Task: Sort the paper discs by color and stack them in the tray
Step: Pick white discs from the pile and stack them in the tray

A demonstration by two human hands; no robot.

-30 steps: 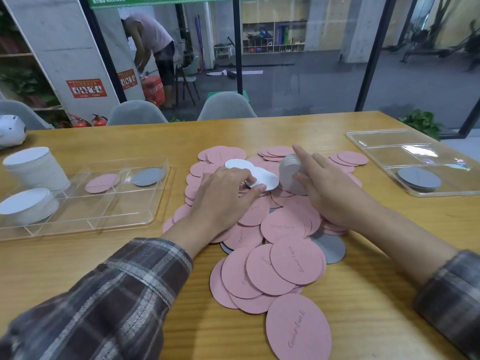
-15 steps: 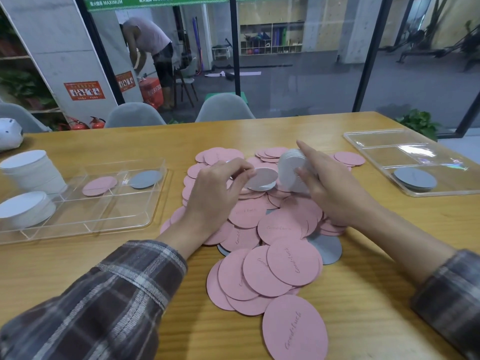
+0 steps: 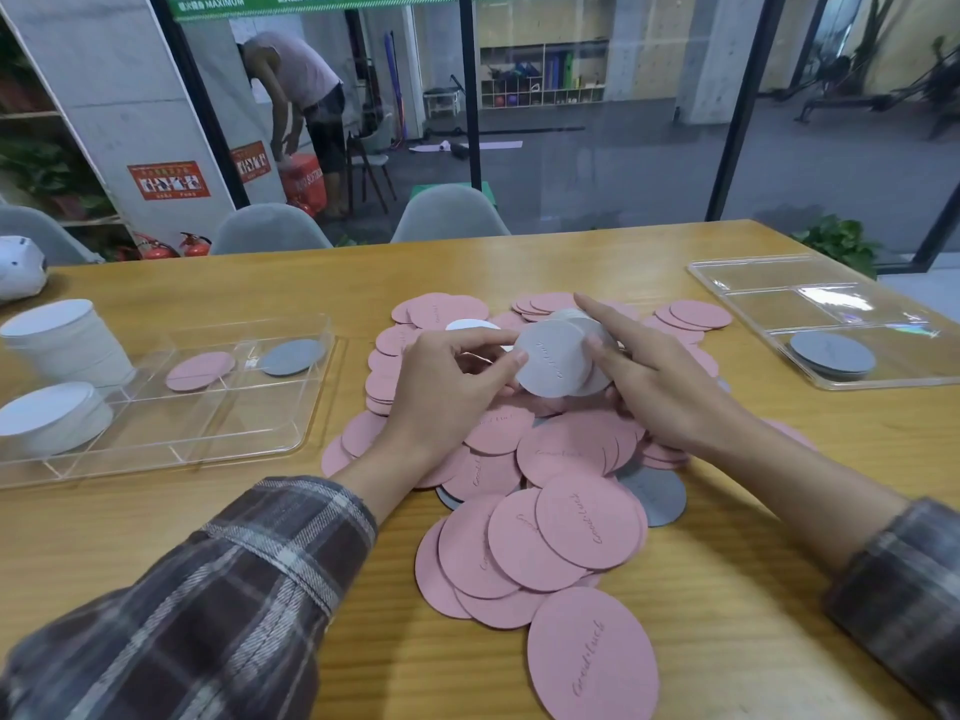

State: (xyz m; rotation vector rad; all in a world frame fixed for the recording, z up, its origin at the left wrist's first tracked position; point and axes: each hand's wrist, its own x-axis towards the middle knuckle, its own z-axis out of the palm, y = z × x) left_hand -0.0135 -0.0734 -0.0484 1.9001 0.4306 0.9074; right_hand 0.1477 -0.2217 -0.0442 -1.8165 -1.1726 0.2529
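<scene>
- Head view showed the left hand (image 3: pixel 447 392) with its fingers curled. Thumb and forefinger pinched the left edge of one white disc (image 3: pixel 550 361), which was held tilted above the middle of the table (image 3: pixel 753 589).
- The right hand (image 3: pixel 665 392) grasped a held stack of white discs (image 3: pixel 589 324) just behind that disc and touching it. Its forefinger (image 3: pixel 608 322) lay straight across the top, and the rest of the hand wrapped the stack's right side.
- Under both hands, a heap of pink discs (image 3: pixel 566 532) spread from the table's middle towards its near edge. They overlapped too thickly to count.
- One loose white disc (image 3: pixel 470 324) lay in the heap's far part. One grey disc (image 3: pixel 654 496) lay at its right side, and the sliver of a second showed under the pink.
- There were two clear trays. The left tray (image 3: pixel 171 454), by the table's left edge, held one pink disc (image 3: pixel 200 370), one grey tray disc (image 3: pixel 291 356) and one low white stack (image 3: pixel 52 418).
- A taller white stack (image 3: pixel 67 340) stood at that tray's far left corner. Whether it was inside the tray could not be told.
- The right tray (image 3: pixel 831 275), by the right edge, held a short grey stack (image 3: pixel 831 354) in its near compartment.
</scene>
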